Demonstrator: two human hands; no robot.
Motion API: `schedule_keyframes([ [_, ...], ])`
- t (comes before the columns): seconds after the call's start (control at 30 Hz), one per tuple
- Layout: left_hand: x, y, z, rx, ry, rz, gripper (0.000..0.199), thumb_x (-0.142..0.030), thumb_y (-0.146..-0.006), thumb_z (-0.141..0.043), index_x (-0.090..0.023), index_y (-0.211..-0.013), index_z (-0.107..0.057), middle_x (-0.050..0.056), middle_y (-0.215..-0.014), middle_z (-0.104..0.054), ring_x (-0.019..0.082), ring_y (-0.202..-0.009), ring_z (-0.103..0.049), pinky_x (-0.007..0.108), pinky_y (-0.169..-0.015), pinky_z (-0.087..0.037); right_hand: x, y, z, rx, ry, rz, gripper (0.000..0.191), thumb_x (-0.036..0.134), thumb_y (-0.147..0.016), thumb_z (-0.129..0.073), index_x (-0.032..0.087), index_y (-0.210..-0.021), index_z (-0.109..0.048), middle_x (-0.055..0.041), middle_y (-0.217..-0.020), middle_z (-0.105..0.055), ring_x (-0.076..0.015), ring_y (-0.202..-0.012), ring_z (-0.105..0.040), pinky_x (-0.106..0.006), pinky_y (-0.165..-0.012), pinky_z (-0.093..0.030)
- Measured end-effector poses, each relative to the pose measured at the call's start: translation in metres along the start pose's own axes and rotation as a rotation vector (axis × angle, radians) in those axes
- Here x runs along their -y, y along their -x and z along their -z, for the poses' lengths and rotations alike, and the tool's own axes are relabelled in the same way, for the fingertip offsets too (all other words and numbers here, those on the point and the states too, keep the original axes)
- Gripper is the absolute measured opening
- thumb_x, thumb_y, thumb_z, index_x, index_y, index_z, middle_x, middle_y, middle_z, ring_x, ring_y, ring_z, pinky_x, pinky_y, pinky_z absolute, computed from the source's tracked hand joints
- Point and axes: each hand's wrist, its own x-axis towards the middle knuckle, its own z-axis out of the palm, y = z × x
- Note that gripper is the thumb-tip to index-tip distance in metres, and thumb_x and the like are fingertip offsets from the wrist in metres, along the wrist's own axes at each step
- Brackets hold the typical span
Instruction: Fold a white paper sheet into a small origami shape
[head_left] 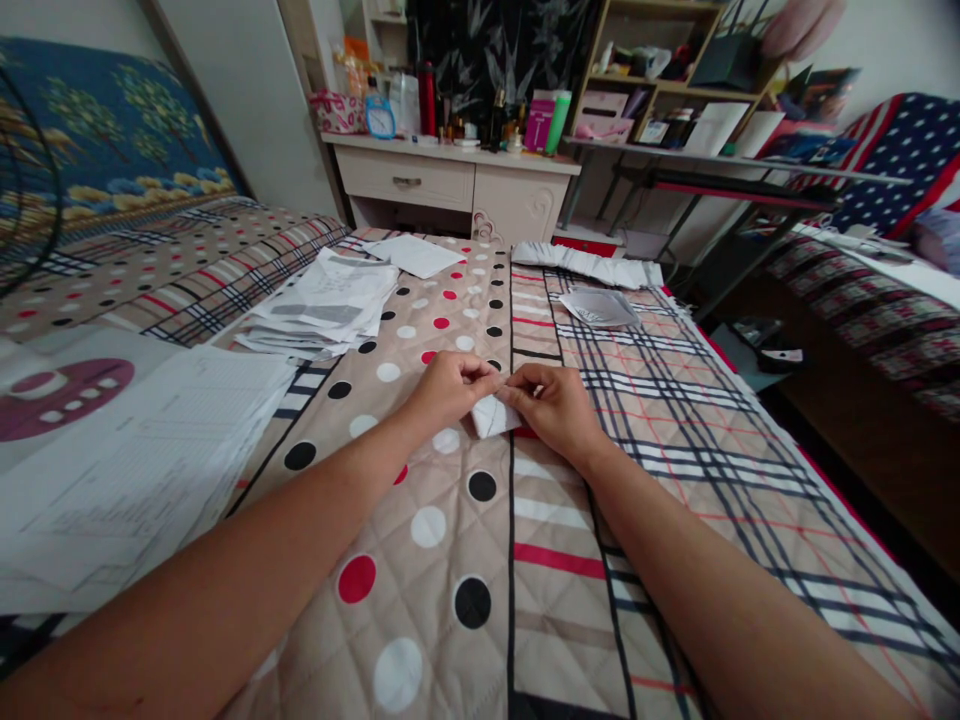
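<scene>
A small piece of folded white paper (491, 418) is low over the patterned bedspread (420, 620), in the middle of the view. My left hand (454, 388) pinches its upper edge from the left, thumb and fingers pressed together. From the right, my right hand (553, 402) pinches the same edge, its fingertips touching or almost touching those of the left. Faint lines run across the paper's front face. The fingers cover its top edge, so the fold there is hidden.
Left of my hands lie a stack of papers (322, 305) and larger printed sheets (165, 450). Beyond are a loose white sheet (420, 255), a silvery packet (600, 307) and a long white folded strip (585, 264). A white dresser (442, 185) stands behind the bed.
</scene>
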Motion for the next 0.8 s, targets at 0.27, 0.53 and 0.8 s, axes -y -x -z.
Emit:
schedule_keyframes([
  [0.27, -0.009, 0.006, -0.016, 0.031, 0.235, 0.073, 0.033, -0.044, -0.077, -0.069, -0.011, -0.077, -0.065, 0.003, -0.066, -0.067, 0.011, -0.055, -0.063, 0.02, -0.052, -0.05, -0.002, -0.002, -0.002, -0.465, -0.232, -0.084, 0.018, 0.032, -0.075, -0.07, 0.016, -0.067, -0.066, -0.0003, -0.06, -0.061, -0.0116, -0.054, -0.051, -0.024, -0.052, -0.04],
  [0.53, -0.01, 0.011, -0.014, -0.058, 0.141, 0.106, 0.034, -0.039, -0.087, -0.053, -0.013, -0.065, -0.056, 0.0, -0.051, -0.058, 0.007, -0.036, -0.051, 0.017, -0.034, -0.034, 0.006, 0.0, -0.005, -0.201, -0.635, -0.216, 0.021, 0.035, -0.075, -0.069, 0.018, -0.07, -0.059, 0.0024, -0.061, -0.057, -0.0106, -0.053, -0.051, -0.024, -0.054, -0.044],
  [0.8, -0.008, 0.011, -0.017, -0.026, 0.17, -0.022, 0.041, -0.056, -0.09, -0.046, -0.018, -0.078, -0.052, -0.004, -0.051, -0.052, 0.008, -0.037, -0.045, 0.019, -0.036, -0.03, 0.011, 0.004, -0.01, -0.319, -0.573, -0.131, 0.019, 0.032, -0.073, -0.072, 0.018, -0.069, -0.059, 0.0022, -0.063, -0.058, -0.0108, -0.057, -0.051, -0.024, -0.057, -0.042],
])
